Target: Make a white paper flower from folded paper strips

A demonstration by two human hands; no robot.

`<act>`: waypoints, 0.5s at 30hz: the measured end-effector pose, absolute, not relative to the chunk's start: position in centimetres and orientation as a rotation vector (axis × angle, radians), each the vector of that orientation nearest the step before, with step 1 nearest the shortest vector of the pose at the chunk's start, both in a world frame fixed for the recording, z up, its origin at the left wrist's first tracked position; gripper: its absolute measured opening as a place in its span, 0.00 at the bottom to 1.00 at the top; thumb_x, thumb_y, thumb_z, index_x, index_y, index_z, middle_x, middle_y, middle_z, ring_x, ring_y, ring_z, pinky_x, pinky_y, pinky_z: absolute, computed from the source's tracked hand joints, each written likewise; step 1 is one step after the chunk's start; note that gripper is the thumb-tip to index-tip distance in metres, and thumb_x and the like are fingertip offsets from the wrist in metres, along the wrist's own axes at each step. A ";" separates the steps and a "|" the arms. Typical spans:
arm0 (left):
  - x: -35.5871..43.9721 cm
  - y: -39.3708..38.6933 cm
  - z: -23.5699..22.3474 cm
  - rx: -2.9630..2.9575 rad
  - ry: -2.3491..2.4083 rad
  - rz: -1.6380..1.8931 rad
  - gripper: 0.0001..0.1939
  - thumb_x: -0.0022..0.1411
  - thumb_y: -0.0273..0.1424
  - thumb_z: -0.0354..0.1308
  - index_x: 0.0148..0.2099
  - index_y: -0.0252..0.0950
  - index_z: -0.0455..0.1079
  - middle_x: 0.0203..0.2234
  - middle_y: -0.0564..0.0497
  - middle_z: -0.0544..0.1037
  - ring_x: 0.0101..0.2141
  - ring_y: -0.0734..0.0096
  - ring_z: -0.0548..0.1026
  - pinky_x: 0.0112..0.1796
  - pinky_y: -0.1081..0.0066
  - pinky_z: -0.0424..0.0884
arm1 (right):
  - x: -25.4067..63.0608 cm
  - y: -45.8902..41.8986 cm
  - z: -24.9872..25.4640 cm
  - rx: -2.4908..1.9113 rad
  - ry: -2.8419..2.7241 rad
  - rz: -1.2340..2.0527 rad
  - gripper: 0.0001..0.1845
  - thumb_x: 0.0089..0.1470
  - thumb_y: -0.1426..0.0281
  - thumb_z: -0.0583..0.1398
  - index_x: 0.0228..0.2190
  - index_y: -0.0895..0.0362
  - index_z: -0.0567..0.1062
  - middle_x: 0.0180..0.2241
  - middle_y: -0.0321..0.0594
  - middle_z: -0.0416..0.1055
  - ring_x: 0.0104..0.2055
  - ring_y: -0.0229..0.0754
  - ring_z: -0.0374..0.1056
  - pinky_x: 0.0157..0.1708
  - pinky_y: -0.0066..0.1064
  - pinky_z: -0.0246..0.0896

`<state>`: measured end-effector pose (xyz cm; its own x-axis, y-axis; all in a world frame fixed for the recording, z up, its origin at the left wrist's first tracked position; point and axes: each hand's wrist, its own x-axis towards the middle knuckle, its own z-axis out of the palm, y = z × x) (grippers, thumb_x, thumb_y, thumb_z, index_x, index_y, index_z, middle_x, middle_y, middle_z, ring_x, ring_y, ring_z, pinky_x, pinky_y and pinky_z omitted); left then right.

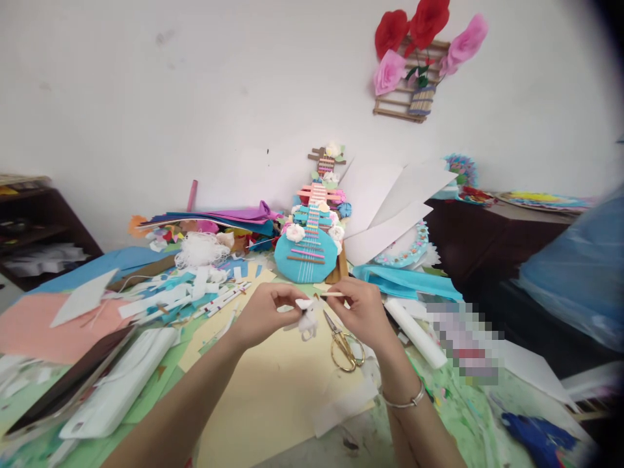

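Note:
My left hand (267, 313) pinches a small crumpled white paper piece (307, 323) with loose curled ends below the fingertips. Close by, my right hand (361, 311) grips a thin pale stick (332, 294) that points left toward the paper, with a small gap between them. Gold-handled scissors (344, 352) lie just under the right hand on a cream paper sheet (263, 396). Behind both hands, a blue craft model of a stringed instrument (307, 259), decorated with paper flowers, leans upright near the wall.
Paper scraps (170, 296), white string (202, 250) and a long white device (121, 383) crowd the left side. To the right lie a white roll (416, 333) and a blue tool (539, 439), partly blurred. Paper flowers (429, 29) hang on the wall.

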<state>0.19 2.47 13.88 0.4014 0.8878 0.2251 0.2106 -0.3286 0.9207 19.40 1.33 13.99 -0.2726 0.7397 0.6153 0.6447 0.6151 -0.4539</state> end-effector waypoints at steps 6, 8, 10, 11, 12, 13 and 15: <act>0.4 3.0 13.4 1.573 1.020 0.964 0.07 0.48 0.27 0.57 0.31 0.29 0.73 0.18 0.52 0.73 0.20 0.76 0.69 0.21 0.78 0.62 | 19.3 1.0 14.4 -1.101 -2.095 0.244 0.13 0.57 0.68 0.52 0.38 0.57 0.75 0.29 0.39 0.71 0.30 0.37 0.65 0.29 0.26 0.54; 0.3 3.0 13.2 1.560 1.011 0.977 0.08 0.48 0.27 0.58 0.32 0.29 0.73 0.19 0.52 0.73 0.20 0.76 0.68 0.21 0.79 0.61 | 19.3 0.9 14.4 -1.084 -2.147 0.271 0.15 0.58 0.69 0.50 0.42 0.56 0.73 0.33 0.41 0.73 0.34 0.38 0.66 0.33 0.27 0.55; 0.2 3.1 13.1 1.558 1.000 0.981 0.08 0.48 0.27 0.58 0.33 0.29 0.73 0.20 0.51 0.73 0.20 0.76 0.68 0.21 0.79 0.61 | 19.3 0.8 14.4 -1.070 -2.178 0.284 0.17 0.57 0.74 0.50 0.45 0.56 0.72 0.36 0.41 0.73 0.37 0.39 0.67 0.36 0.28 0.56; 0.2 3.1 13.0 1.562 0.997 0.980 0.08 0.48 0.27 0.58 0.33 0.29 0.73 0.20 0.51 0.73 0.20 0.76 0.68 0.21 0.79 0.60 | 19.3 0.8 14.3 -1.074 -2.189 0.286 0.18 0.56 0.75 0.51 0.46 0.55 0.72 0.36 0.41 0.74 0.37 0.39 0.67 0.36 0.28 0.56; 0.1 3.2 13.0 1.567 0.997 0.980 0.09 0.48 0.27 0.58 0.33 0.29 0.73 0.20 0.51 0.73 0.21 0.76 0.68 0.21 0.79 0.60 | 19.3 0.8 14.3 -1.083 -2.199 0.284 0.19 0.54 0.77 0.51 0.46 0.55 0.72 0.35 0.40 0.74 0.37 0.39 0.67 0.36 0.27 0.57; 0.1 3.2 12.9 1.573 0.999 0.981 0.09 0.48 0.27 0.58 0.33 0.29 0.73 0.20 0.51 0.73 0.21 0.76 0.68 0.21 0.79 0.60 | 19.3 0.8 14.2 -1.095 -2.209 0.285 0.20 0.53 0.78 0.52 0.45 0.55 0.72 0.34 0.40 0.74 0.35 0.38 0.67 0.35 0.27 0.57; 0.0 3.3 12.9 1.585 1.002 0.992 0.09 0.48 0.27 0.58 0.34 0.29 0.73 0.20 0.51 0.73 0.21 0.76 0.68 0.21 0.79 0.60 | 19.3 0.9 14.2 -1.124 -2.224 0.299 0.21 0.52 0.80 0.52 0.44 0.53 0.74 0.30 0.38 0.75 0.33 0.38 0.68 0.32 0.26 0.56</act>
